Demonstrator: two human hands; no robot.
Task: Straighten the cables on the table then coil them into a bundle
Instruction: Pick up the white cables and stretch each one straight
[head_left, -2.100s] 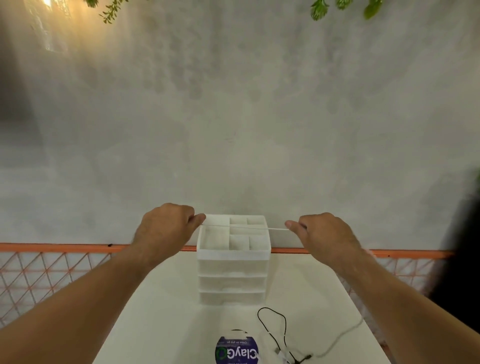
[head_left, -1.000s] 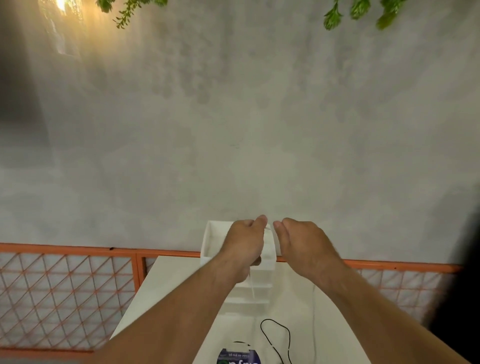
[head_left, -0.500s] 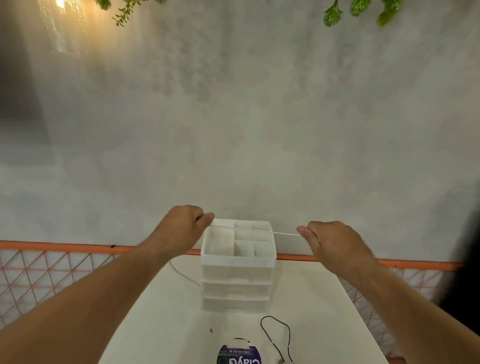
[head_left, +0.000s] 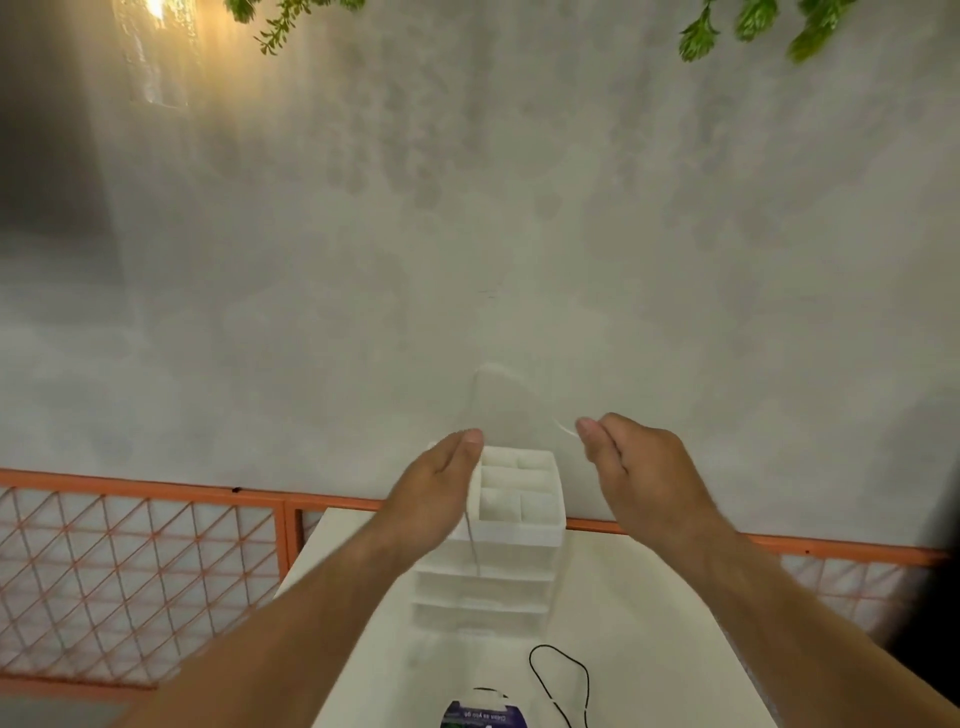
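L hand (head_left: 436, 493) + R hand (head_left: 639, 467) up over white box (head_left: 519, 530), close together. Both pinch thin white cable (head_left: 474, 551), I think (blurry). It loops up btw them. Black cable (head_left: 587, 680) lies on table (head_left: 649, 623).

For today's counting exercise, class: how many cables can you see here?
2. A white cable loops between the left hand and right hand; a black cable lies on the table near the bottom edge. Others may lie out of frame.
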